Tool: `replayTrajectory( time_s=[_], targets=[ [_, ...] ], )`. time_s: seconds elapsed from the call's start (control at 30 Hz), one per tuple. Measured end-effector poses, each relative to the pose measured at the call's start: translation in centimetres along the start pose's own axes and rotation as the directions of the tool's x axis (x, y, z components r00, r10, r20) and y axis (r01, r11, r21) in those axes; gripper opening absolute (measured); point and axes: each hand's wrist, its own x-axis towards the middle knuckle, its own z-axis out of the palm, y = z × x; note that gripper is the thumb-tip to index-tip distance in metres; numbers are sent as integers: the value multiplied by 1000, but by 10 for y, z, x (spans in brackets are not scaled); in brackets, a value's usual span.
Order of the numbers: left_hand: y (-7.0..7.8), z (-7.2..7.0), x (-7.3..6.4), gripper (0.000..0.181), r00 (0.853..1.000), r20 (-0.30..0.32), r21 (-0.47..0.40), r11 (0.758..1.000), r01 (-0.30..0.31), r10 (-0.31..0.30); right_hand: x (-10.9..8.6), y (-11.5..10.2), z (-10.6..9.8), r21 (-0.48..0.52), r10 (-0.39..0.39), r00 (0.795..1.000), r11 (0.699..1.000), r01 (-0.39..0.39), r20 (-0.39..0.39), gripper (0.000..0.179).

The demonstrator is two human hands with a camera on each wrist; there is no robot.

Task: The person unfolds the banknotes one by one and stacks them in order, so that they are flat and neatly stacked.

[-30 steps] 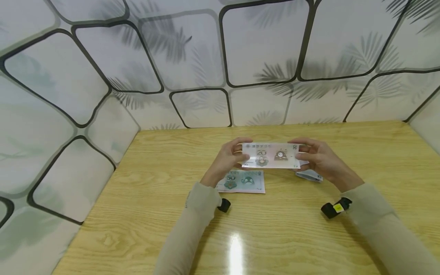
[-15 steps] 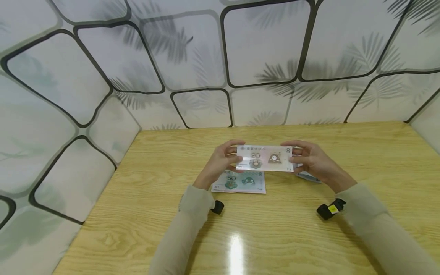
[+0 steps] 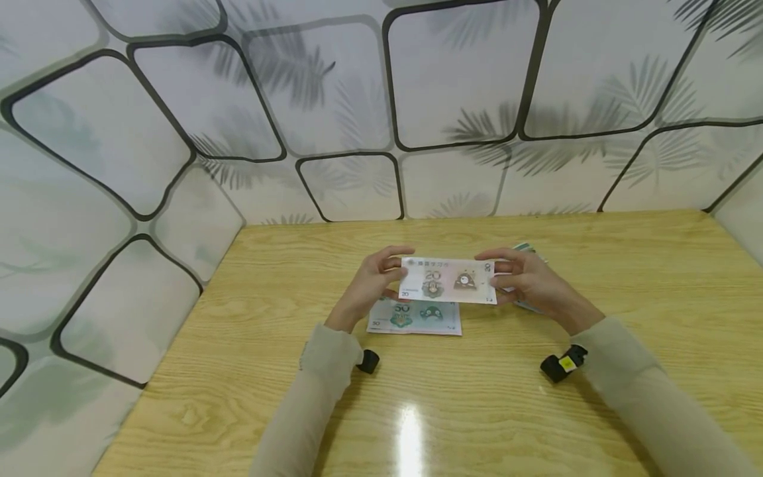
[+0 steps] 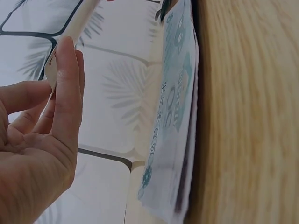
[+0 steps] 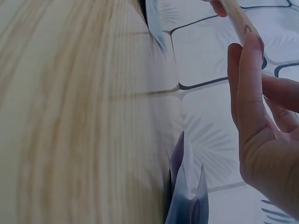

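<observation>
A pinkish play banknote marked 20 is held up flat and wide, facing the head camera. My left hand pinches its left end between thumb and fingers, and my right hand pinches the right end the same way. Below it on the table lies a green play banknote marked 50, its upper edge covered by the 20 in the head view. The left wrist view shows this 50 as the top of a thin stack. Folded notes stand near my right hand, mostly hidden behind it in the head view.
The wooden table runs back to a wall patterned with dark outlines and leaves. Black wrist cameras hang under both sleeves, the left camera and the right camera.
Both hands have moved left and slightly toward the person with the 20 banknote between them. More of the folded notes' top shows behind the right hand. The 50 stays put.
</observation>
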Motion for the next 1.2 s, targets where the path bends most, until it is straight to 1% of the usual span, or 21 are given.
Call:
replayTrajectory(
  time_s=[0.1, 0.2, 0.33, 0.4, 0.47, 0.67, 0.93, 1.07, 1.2],
  targets=[
    [0, -2, -2, 40, 1000, -16, 13, 1000, 14, -14, 2, 0, 3, -22, 32, 999, 999, -32, -4, 40],
    [0, -5, -3, 38, 999, -20, -2, 1000, 26, -26, 5, 0, 7, -65, 72, 997, 995, -74, -35, 38],
    [-1, -8, -5, 39, 999, -14, -12, 999, 46, -46, 8, -1, 11, -114, 131, 989, 984, -139, -70, 46],
    [-2, -9, -6, 39, 998, -12, -8, 998, 62, -62, 10, -1, 13, -127, 153, 986, 979, -161, -73, 50],
    [-2, -12, -7, 39, 997, -15, -1, 997, 80, -80, 11, -2, 14, -131, 170, 983, 975, -178, -74, 51],
    [-3, -17, -10, 39, 993, -27, 13, 993, 115, -115, 13, -4, 17, -150, 196, 979, 968, -203, -58, 51],
    [-7, -25, -12, 41, 990, -38, -31, 990, 134, -135, 14, -5, 20, -188, 221, 974, 955, -228, -58, 56],
    [-7, -29, -15, 41, 988, -45, -40, 989, 144, -146, 16, -3, 20, -178, 229, 972, 956, -235, -58, 57],
    [-8, -32, -17, 40, 985, -61, -19, 987, 161, -161, 18, 0, 22, -164, 239, 969, 955, -245, -58, 57]
  ],
)
